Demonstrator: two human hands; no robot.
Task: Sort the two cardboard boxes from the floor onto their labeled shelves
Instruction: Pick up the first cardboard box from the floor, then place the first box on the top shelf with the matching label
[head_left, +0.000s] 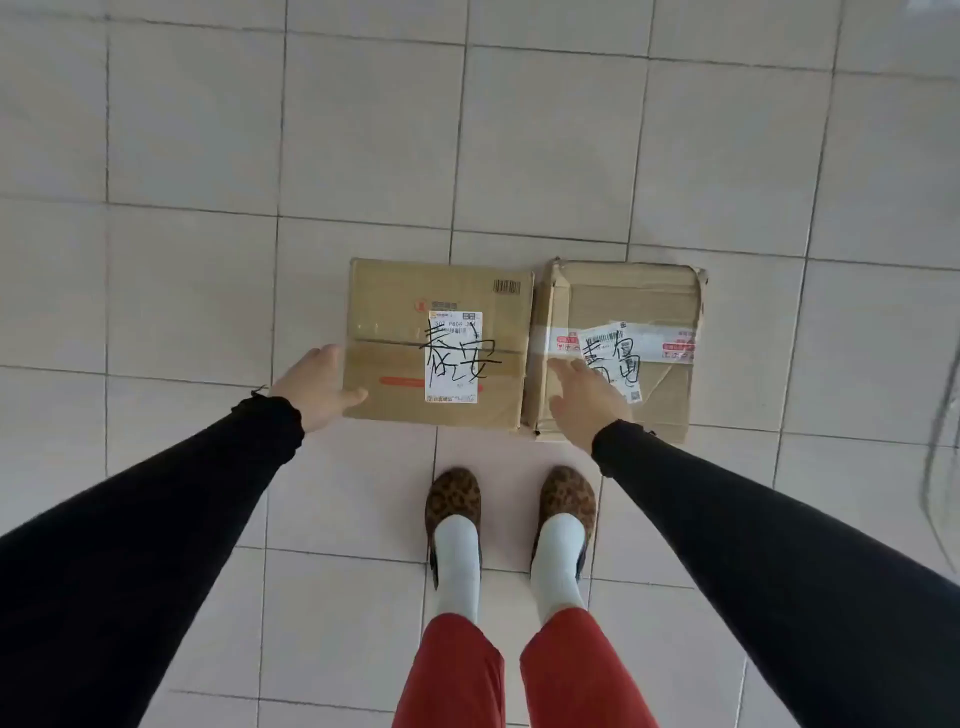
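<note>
Two cardboard boxes lie side by side on the tiled floor, just beyond my feet. The left box (395, 332) has a white label with black handwriting on top. The right box (660, 296) is more crumpled, with tape and a handwritten label. My left hand (314, 387) is at the left box's left edge, fingers apart, thumb near its near-left corner. My right hand (584, 397) hovers over the right box's near-left part, fingers spread, holding nothing. Whether either hand touches a box is unclear.
Pale square floor tiles (208, 286) spread all around the boxes. My feet in leopard-print shoes (452, 499) stand close behind the boxes. A thin grey object (940, 441) curves along the right edge. No shelves are in view.
</note>
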